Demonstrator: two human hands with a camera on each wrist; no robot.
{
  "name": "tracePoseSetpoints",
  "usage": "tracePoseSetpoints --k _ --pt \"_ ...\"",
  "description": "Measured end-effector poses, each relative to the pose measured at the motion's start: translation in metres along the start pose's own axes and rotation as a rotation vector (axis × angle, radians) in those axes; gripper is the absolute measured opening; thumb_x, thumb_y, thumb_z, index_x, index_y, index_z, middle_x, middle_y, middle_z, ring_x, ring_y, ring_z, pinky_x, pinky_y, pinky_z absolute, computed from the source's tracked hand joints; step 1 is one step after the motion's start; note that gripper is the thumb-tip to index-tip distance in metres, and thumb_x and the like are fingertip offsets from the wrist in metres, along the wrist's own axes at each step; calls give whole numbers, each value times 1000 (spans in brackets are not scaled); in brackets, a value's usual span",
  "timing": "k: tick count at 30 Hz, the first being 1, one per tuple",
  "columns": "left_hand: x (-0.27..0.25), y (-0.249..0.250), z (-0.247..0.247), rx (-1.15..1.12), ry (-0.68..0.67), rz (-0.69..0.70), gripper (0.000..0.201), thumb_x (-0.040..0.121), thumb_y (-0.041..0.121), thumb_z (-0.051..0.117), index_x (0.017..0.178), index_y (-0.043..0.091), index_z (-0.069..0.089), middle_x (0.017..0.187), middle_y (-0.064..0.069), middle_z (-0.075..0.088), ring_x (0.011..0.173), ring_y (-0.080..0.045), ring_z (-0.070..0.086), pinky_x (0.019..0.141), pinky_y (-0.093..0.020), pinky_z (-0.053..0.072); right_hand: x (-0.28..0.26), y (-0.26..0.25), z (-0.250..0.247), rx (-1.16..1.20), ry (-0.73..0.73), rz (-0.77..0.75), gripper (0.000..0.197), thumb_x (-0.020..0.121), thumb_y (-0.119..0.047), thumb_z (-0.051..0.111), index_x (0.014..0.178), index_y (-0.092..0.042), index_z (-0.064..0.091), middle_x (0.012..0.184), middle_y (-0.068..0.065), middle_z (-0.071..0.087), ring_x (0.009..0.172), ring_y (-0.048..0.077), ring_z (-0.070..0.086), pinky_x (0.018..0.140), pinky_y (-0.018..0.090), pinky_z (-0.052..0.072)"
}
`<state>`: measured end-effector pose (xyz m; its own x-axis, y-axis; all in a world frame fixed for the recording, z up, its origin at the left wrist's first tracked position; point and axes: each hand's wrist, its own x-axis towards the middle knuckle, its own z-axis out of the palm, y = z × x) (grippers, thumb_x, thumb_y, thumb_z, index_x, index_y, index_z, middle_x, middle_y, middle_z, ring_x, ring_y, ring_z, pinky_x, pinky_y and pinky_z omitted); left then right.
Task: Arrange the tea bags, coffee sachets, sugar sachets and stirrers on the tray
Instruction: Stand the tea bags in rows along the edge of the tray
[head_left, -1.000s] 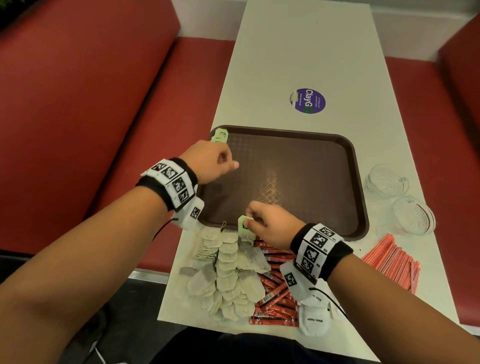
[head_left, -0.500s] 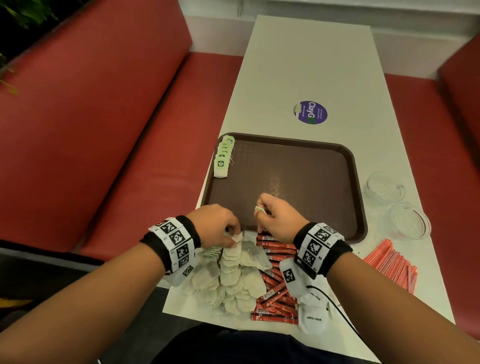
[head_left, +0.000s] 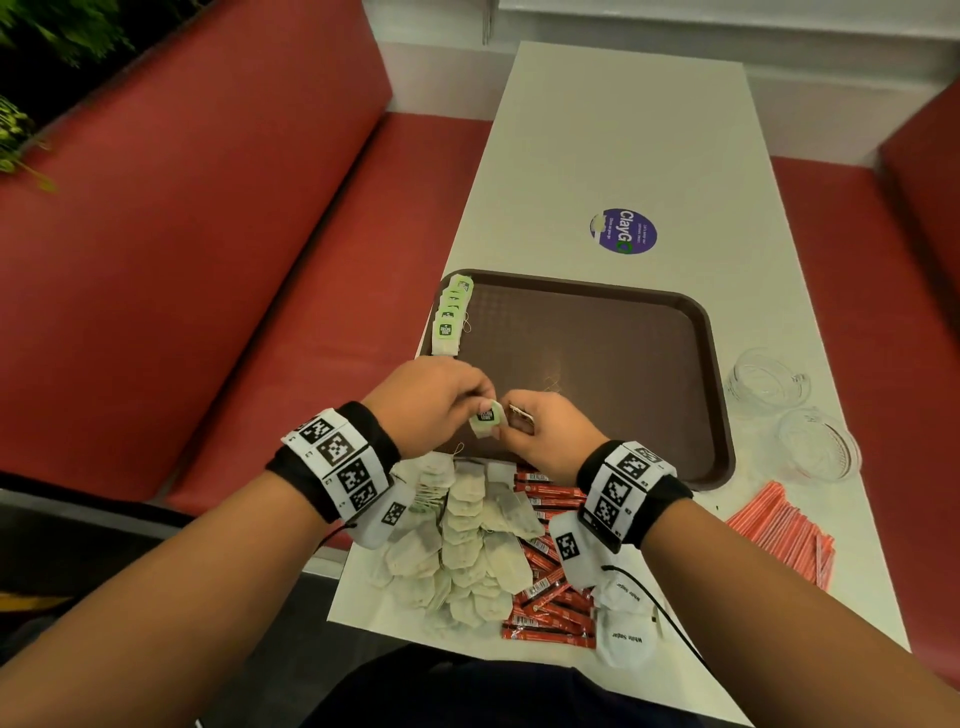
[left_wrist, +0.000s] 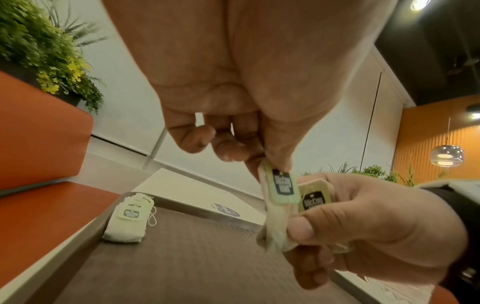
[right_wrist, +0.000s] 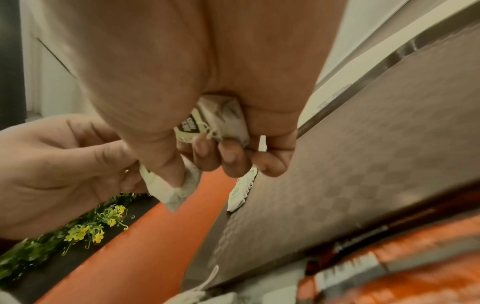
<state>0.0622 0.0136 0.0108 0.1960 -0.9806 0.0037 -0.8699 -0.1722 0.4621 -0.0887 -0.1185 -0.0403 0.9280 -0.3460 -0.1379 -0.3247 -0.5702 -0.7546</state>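
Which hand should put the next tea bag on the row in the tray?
Probably the left hand. It pinches a tea bag by its tag and is on the same side as the row of tea bags along the tray's left edge. The right hand would have to cross over.

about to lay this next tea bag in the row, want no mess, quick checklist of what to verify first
1. Left hand pinches the tea bag by its tag: ok.
2. Right hand pinches the same bag's lower end: ok.
3. Right hand also holds a second tea bag: ok.
4. Row of tea bags sits on the tray at its far left edge: ok.
5. String tucked, not dangling: cannot tell.
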Motion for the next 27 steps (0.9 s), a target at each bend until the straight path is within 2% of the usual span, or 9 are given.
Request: tracePoseSetpoints --k 2,5,10,11,13,14,17,22,27 --pt "-1 -2 -1 -66 65 -20 7 94 31 65 95 28 71 72 19 52 70 -1 47 68 -22 40 2 -3 -3 17 25 -14 12 93 -24 67 83 -28 61 71 -4 61 63 10 53 60 28 44" --pt "-2 -7 -2 -157 62 -76 8 89 33 72 97 30 72 70 13 55 66 -3 50 63 -17 39 5 -7 -7 36 39 -29 3 93 -23 67 93 -19 66 78 3 67 71 18 60 67 36 50" --pt "9 -18 -4 -155 63 -89 5 92 26 69 96 28 72 67 14 57 65 3 53 61 -9 35 10 -4 -10 58 57 -14 9 94 -24 65 103 -20 66 77 -8 63 66 5 54 64 27 44" --pt "14 -22 -5 -151 83 -93 5 92 24 69 96 26 72 68 15 58 65 4 53 63 -10 35 11 -3 -10 63 58 7 13 95 -24 64 107 -22 63 76 -9 60 64 5 53 63 26 43" --pt "25 -35 -8 -118 123 -131 6 93 22 67 98 23 71 76 14 63 67 3 54 68 -21 41 11 -4 -13 118 55 61 19 95 -19 60 112 -23 53 76 -7 58 61 10 52 62 30 45" --pt "32 -44 -10 -92 128 -170 8 94 23 66 101 23 71 82 12 66 71 0 56 72 -26 45 11 -5 -14 164 54 85 21 94 -14 57 112 -22 48 77 -3 58 60 11 51 60 32 45" --pt "52 -70 -14 17 47 -304 15 96 25 61 109 23 69 94 4 69 86 -18 62 80 -31 49 11 -4 -17 241 64 127 16 92 -6 51 101 -14 41 74 1 54 53 10 43 51 28 37" --pt "80 -105 -10 168 -198 -403 22 96 28 63 117 22 68 91 5 62 88 -17 57 78 -26 43 15 -1 -18 175 57 131 21 97 -15 50 81 -20 38 67 -3 45 55 12 39 56 30 36" --pt "101 -122 -2 168 -196 -438 25 95 30 65 117 20 69 97 2 66 90 -17 58 78 -26 44 18 -1 -18 157 55 139 20 95 -17 55 79 -21 44 68 -6 49 59 12 42 60 32 39"
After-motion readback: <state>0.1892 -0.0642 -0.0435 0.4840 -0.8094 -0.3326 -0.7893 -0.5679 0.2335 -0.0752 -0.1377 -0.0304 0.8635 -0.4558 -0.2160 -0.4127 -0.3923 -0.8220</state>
